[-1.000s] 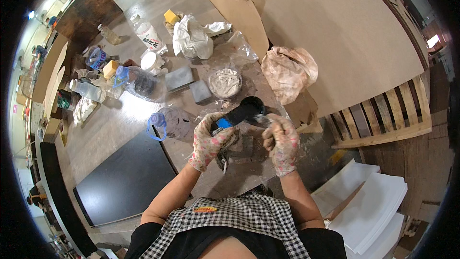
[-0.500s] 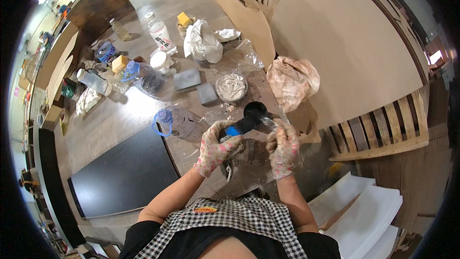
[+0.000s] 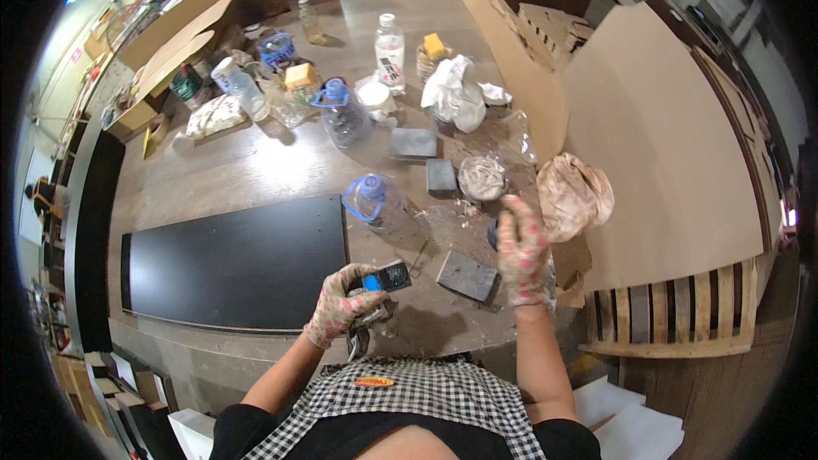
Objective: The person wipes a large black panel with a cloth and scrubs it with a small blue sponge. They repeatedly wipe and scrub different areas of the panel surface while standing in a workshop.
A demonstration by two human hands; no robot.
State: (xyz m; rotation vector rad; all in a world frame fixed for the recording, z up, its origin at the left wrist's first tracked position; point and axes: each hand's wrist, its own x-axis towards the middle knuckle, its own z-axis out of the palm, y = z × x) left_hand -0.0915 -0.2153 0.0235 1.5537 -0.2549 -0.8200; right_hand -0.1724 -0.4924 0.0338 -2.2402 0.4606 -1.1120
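Note:
Both my hands wear pale gloves with pink spots. My left hand (image 3: pixel 341 302) is closed on a small black-and-blue block (image 3: pixel 385 279), its black top glistening. A bunched grey cloth (image 3: pixel 372 315) hangs below it in the same hand. My right hand (image 3: pixel 523 251) is at the table's right side, its fingers curled over a dark round tub (image 3: pixel 492 235). Only the tub's left edge shows; the glove covers the rest. Between my hands a grey rectangular block (image 3: pixel 468 277) lies on the table.
Farther back sit two grey blocks (image 3: pixel 415 143), a bowl (image 3: pixel 482 178) holding cloth, and a blue-handled clear jug (image 3: pixel 375 204). Bottles, sponges and rags crowd the far side. A black panel (image 3: pixel 239 264) covers the left. A stained cloth bag (image 3: pixel 576 196) and cardboard (image 3: pixel 665 145) border the right.
My hands have moved apart: the left toward me with the block, the right over the dark tub. The grey block between them is now uncovered. The whole view has turned and shifted.

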